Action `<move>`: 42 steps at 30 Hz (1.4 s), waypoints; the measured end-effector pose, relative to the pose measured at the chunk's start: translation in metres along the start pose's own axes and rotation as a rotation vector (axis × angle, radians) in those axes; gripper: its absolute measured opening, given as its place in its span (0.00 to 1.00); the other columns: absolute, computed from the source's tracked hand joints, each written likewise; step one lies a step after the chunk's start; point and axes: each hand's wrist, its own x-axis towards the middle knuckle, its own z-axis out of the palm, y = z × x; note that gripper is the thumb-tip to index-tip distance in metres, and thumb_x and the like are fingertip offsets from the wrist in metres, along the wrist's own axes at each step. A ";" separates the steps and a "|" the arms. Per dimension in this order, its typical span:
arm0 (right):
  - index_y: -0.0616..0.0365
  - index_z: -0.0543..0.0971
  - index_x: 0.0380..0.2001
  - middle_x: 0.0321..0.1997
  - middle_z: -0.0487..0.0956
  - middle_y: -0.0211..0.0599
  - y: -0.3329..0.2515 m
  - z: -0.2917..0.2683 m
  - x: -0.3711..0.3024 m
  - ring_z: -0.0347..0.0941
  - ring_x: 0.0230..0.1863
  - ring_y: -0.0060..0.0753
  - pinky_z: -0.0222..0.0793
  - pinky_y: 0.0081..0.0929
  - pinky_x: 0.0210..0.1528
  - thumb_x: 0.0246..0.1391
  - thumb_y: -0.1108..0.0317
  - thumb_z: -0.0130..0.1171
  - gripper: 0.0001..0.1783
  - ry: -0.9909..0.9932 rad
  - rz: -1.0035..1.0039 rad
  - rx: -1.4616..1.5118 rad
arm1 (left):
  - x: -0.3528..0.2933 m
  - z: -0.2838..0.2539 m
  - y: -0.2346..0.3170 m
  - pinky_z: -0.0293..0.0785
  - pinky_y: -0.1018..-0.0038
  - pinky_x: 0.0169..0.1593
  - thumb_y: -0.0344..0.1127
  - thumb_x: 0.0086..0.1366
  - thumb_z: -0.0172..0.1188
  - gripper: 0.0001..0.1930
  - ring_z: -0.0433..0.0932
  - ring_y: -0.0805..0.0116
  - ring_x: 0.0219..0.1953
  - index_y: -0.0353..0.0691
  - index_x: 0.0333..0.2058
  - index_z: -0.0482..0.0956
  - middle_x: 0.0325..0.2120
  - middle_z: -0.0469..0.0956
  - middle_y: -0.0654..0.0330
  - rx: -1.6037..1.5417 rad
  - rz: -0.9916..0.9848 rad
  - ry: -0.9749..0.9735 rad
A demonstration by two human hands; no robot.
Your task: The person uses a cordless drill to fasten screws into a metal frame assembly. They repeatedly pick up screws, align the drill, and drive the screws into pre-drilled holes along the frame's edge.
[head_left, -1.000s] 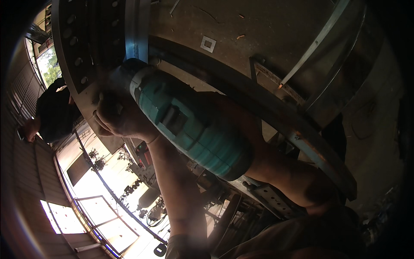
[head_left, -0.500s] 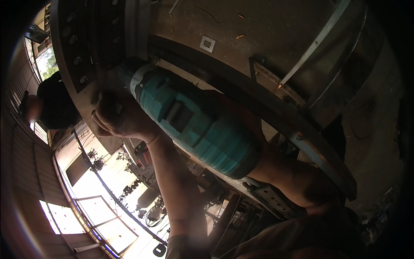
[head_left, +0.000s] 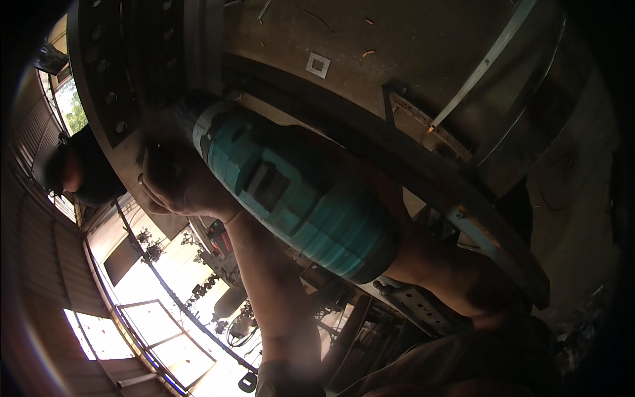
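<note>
A teal impact wrench [head_left: 297, 198] with a grey metal nose lies diagonally across the middle of the view. Its front end points up-left at a dark steel plate [head_left: 106, 126] with rows of round holes. My right hand [head_left: 387, 188] grips the tool from the far side, with most of the fingers hidden behind its body. Just below the nose, my left hand [head_left: 175, 178] is closed against the plate, its fingers curled. Whatever those fingers hold is lost in shadow. The tip of the tool is also too dark to make out.
A long curved steel beam [head_left: 370, 132] runs behind the wrench toward the lower right. A flat metal bar [head_left: 479, 69] slants at upper right, and a square washer-like plate [head_left: 319, 65] lies on the floor. Another person in dark clothing [head_left: 99, 162] is at far left.
The wrench and the holed plate sit slightly farther left in the view. Both hands keep their hold; the other person's head and body have shifted a little.
</note>
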 end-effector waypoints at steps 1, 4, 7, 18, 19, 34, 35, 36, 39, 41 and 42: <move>0.59 0.69 0.63 0.57 0.77 0.44 0.000 0.000 -0.001 0.75 0.59 0.39 0.71 0.37 0.64 0.54 0.65 0.70 0.35 0.001 0.000 0.004 | 0.000 0.000 0.001 0.62 0.70 0.58 0.28 0.57 0.70 0.11 0.82 0.76 0.36 0.41 0.41 0.84 0.31 0.86 0.68 0.020 0.017 0.002; 0.59 0.69 0.63 0.58 0.76 0.43 0.000 -0.001 -0.003 0.75 0.59 0.39 0.71 0.37 0.64 0.55 0.65 0.70 0.35 -0.006 0.005 0.009 | 0.001 0.000 0.001 0.62 0.70 0.57 0.29 0.58 0.70 0.10 0.82 0.76 0.36 0.40 0.39 0.84 0.31 0.85 0.68 0.060 0.056 0.009; 0.59 0.68 0.64 0.58 0.76 0.43 0.001 -0.001 -0.004 0.75 0.59 0.38 0.71 0.37 0.64 0.55 0.65 0.70 0.35 -0.010 0.005 0.016 | 0.001 0.001 -0.002 0.62 0.70 0.57 0.31 0.57 0.70 0.09 0.82 0.76 0.36 0.40 0.38 0.84 0.30 0.85 0.68 0.057 0.062 0.007; 0.60 0.68 0.64 0.59 0.75 0.42 0.006 -0.005 -0.007 0.74 0.60 0.36 0.71 0.36 0.64 0.56 0.66 0.69 0.35 -0.023 0.015 0.052 | -0.005 0.009 -0.013 0.74 0.72 0.53 0.32 0.54 0.72 0.16 0.82 0.68 0.39 0.33 0.39 0.78 0.35 0.84 0.59 -0.431 -0.019 0.008; 0.60 0.67 0.64 0.59 0.75 0.41 0.006 -0.005 -0.007 0.74 0.60 0.36 0.71 0.36 0.64 0.57 0.66 0.69 0.35 -0.026 0.015 0.056 | -0.005 0.010 -0.014 0.74 0.72 0.52 0.32 0.54 0.72 0.17 0.82 0.68 0.39 0.33 0.39 0.78 0.35 0.84 0.59 -0.442 -0.016 0.012; 0.60 0.66 0.65 0.60 0.74 0.39 0.021 -0.003 -0.009 0.73 0.61 0.33 0.72 0.35 0.64 0.58 0.67 0.68 0.34 -0.042 0.002 0.128 | -0.005 0.009 -0.017 0.76 0.72 0.51 0.33 0.51 0.74 0.20 0.82 0.65 0.42 0.32 0.41 0.78 0.37 0.83 0.57 -0.414 0.036 -0.007; 0.60 0.66 0.66 0.60 0.74 0.39 0.023 -0.003 -0.009 0.73 0.61 0.32 0.72 0.35 0.64 0.58 0.67 0.67 0.34 -0.041 -0.002 0.137 | -0.005 0.009 -0.017 0.76 0.71 0.51 0.33 0.51 0.74 0.20 0.82 0.65 0.42 0.32 0.41 0.78 0.38 0.83 0.57 -0.409 0.037 -0.008; 0.60 0.66 0.66 0.60 0.74 0.39 0.024 -0.003 -0.009 0.73 0.61 0.32 0.72 0.35 0.64 0.59 0.67 0.67 0.34 -0.041 -0.001 0.152 | -0.005 0.009 -0.017 0.76 0.71 0.52 0.33 0.51 0.74 0.20 0.82 0.65 0.42 0.32 0.41 0.78 0.38 0.83 0.57 -0.394 0.038 -0.012; 0.60 0.66 0.66 0.60 0.74 0.39 0.024 -0.001 -0.008 0.73 0.61 0.31 0.72 0.34 0.64 0.59 0.68 0.67 0.34 -0.040 0.001 0.184 | -0.006 0.008 -0.016 0.76 0.71 0.52 0.33 0.51 0.74 0.20 0.82 0.65 0.42 0.32 0.41 0.79 0.38 0.83 0.57 -0.362 0.041 -0.016; 0.60 0.66 0.65 0.60 0.74 0.39 0.022 0.001 -0.009 0.74 0.60 0.32 0.73 0.34 0.64 0.58 0.68 0.68 0.35 -0.023 0.013 0.179 | -0.007 0.008 -0.015 0.75 0.71 0.52 0.33 0.51 0.74 0.20 0.82 0.65 0.42 0.32 0.41 0.79 0.38 0.83 0.58 -0.347 0.047 -0.019; 0.61 0.67 0.65 0.59 0.75 0.39 0.021 0.002 -0.009 0.74 0.60 0.32 0.73 0.34 0.63 0.56 0.68 0.70 0.35 -0.011 0.029 0.160 | -0.007 0.007 -0.015 0.75 0.71 0.52 0.33 0.52 0.74 0.20 0.82 0.65 0.42 0.32 0.41 0.79 0.38 0.83 0.58 -0.335 0.053 -0.019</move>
